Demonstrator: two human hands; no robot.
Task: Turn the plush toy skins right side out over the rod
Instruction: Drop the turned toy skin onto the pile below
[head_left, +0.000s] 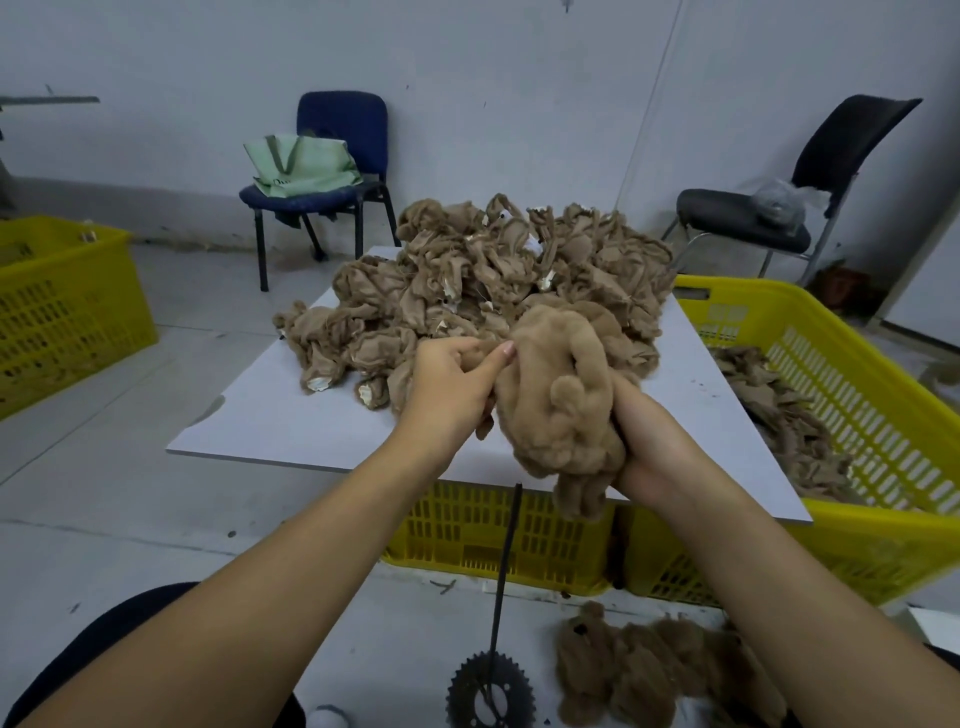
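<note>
Head view, skin: fluffy plush skin (561, 395) held above the table (291, 421) edge, over the rod (506, 551).
Hands: left hand (449, 387) pinches its edge; right hand (641, 441) grips beneath.
Technique: smooth limbs fully out (check ears).

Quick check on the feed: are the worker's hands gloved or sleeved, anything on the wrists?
No gloves. Left hand and right hand are bare, both forearms uncovered to the frame edge: no sleeves, watch, bands or rings visible. Left thumbnail is short and unpainted.
</note>
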